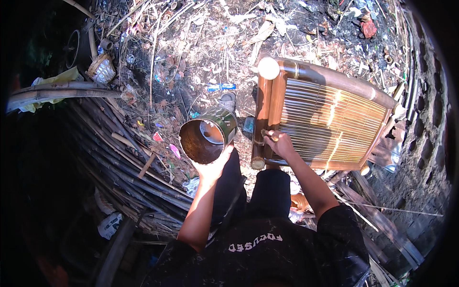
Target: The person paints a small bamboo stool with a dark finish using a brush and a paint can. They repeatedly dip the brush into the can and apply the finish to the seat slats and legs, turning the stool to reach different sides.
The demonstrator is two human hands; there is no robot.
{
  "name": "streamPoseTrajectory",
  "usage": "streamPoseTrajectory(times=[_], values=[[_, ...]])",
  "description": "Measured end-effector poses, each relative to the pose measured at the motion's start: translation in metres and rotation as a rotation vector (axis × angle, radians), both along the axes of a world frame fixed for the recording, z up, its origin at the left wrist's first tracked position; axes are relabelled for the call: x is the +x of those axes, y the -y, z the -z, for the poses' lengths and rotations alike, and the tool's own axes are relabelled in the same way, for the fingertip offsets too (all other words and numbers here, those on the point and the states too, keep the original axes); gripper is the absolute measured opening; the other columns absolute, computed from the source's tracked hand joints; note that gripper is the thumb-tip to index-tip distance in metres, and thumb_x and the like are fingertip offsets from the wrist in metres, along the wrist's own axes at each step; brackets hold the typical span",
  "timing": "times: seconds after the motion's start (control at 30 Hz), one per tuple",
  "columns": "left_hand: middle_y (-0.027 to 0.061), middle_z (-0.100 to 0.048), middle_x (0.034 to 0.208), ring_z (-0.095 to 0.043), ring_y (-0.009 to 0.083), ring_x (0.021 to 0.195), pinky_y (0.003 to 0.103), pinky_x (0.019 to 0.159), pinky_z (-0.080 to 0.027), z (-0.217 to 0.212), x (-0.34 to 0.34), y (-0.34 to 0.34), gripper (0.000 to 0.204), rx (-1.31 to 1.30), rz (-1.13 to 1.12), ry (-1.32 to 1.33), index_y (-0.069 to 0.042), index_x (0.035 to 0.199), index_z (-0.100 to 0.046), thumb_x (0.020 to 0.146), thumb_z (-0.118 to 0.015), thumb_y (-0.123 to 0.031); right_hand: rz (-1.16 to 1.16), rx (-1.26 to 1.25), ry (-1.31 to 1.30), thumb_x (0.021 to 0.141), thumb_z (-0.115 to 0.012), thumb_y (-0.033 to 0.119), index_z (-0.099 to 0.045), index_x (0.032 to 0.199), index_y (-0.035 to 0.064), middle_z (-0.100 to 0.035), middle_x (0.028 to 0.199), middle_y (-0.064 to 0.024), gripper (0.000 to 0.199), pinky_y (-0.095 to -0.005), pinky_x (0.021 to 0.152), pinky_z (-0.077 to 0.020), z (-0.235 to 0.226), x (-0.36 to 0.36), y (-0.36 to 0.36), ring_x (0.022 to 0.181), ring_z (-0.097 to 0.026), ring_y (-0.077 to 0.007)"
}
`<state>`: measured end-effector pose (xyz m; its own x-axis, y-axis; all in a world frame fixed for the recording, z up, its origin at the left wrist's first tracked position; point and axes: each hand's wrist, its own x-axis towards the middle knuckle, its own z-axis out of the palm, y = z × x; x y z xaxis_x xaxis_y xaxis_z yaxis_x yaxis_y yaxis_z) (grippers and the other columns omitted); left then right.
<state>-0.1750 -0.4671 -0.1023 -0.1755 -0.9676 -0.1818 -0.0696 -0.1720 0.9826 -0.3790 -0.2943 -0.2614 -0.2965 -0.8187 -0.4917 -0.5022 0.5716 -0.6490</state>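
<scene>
My left hand grips a green tin can from below, its open mouth tipped toward me. The inside is rusty brown, with a pale patch near one side. On my right, my right hand is closed against the thick bamboo post of a bamboo panel. Its fingers pinch something small that I cannot make out. The panel has thick brown poles around rows of thin, shiny slats, and the cut pole ends look pale. Shadow falls across part of the slats.
A stack of long dark bamboo poles curves along my left. Dry leaves, sticks and plastic scraps litter the ground, with a blue wrapper near my shoe. A rough stone wall runs along the right, with loose planks near its foot.
</scene>
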Motion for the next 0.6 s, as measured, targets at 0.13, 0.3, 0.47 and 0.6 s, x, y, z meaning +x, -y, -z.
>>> streamPoseTrajectory(times=[0.13,0.3,0.47,0.6], values=[[0.0136,-0.056,0.144,-0.058,0.0242,0.129,0.043,0.111,-0.050,0.004,0.003,0.030,0.098,-0.001,0.058,0.049,-0.001,0.151,-0.043,0.070,-0.097,-0.003,0.118,0.054,0.125,0.095,-0.075,0.026,-0.079,0.111,0.0101,-0.079,0.104,-0.0180,0.023,-0.0367,0.083,-0.0596,0.004,-0.065,0.047,0.093,-0.077,-0.0302],[0.0118,-0.060,0.138,-0.061,0.0222,0.122,0.040,0.107,-0.053,0.004,0.001,0.065,0.090,0.043,0.096,-0.010,0.000,0.146,-0.050,0.069,-0.097,-0.003,0.760,-0.325,0.083,0.099,-0.076,0.022,-0.074,0.126,0.0017,-0.078,0.115,-0.0145,0.034,-0.0285,0.090,-0.0550,-0.029,-0.104,0.112,0.100,-0.072,-0.0154],[0.0135,-0.063,0.135,-0.063,0.0226,0.121,0.040,0.104,-0.055,0.011,0.016,0.077,0.084,0.028,0.153,0.122,0.002,0.143,-0.052,0.071,-0.095,-0.001,1.231,-0.350,0.227,0.103,-0.071,0.022,-0.070,0.128,-0.0029,-0.073,0.104,-0.0082,0.035,-0.0265,0.077,-0.0576,0.002,-0.015,0.031,0.089,-0.068,-0.0124],[0.0138,-0.068,0.124,-0.069,0.0210,0.112,0.036,0.095,-0.060,-0.001,0.010,0.057,0.070,0.064,0.123,0.044,0.004,0.133,-0.058,0.073,-0.093,0.002,1.466,-0.239,0.266,0.102,-0.072,0.020,-0.070,0.125,-0.0015,-0.069,0.085,-0.0049,0.031,-0.0236,0.059,-0.0504,0.039,0.069,-0.087,0.065,-0.060,-0.0081]])
